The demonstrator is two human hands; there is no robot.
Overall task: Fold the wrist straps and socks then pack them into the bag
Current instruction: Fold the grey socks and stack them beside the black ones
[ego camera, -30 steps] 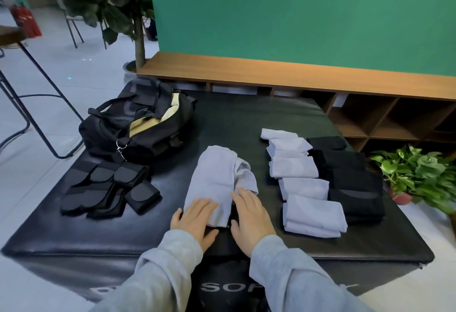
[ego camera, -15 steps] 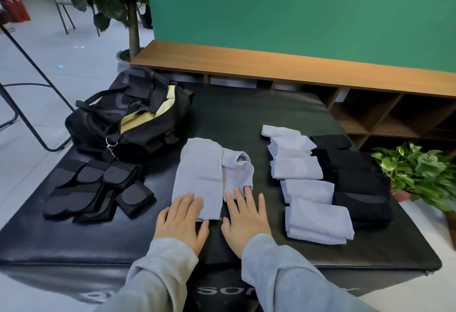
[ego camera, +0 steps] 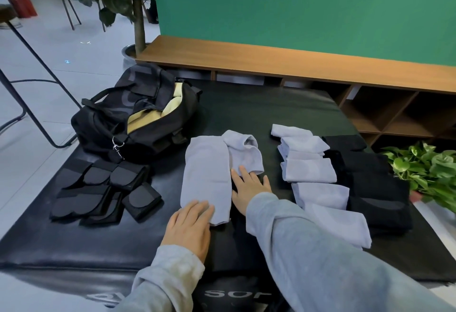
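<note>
A long pale lilac knitted sock (ego camera: 206, 178) lies flat at the middle of a black padded mat (ego camera: 259, 111). The left hand (ego camera: 190, 227) rests on its near end, fingers straight and together, grasping nothing. The right hand (ego camera: 249, 188) lies flat just beside it, fingers spread, fingertips touching a second, crumpled lilac sock (ego camera: 244, 155). To the right sit folded lilac socks (ego camera: 318, 178) and folded black socks (ego camera: 370, 183). To the left lie black wrist straps (ego camera: 103, 188) near an open black duffel bag (ego camera: 133, 119).
</note>
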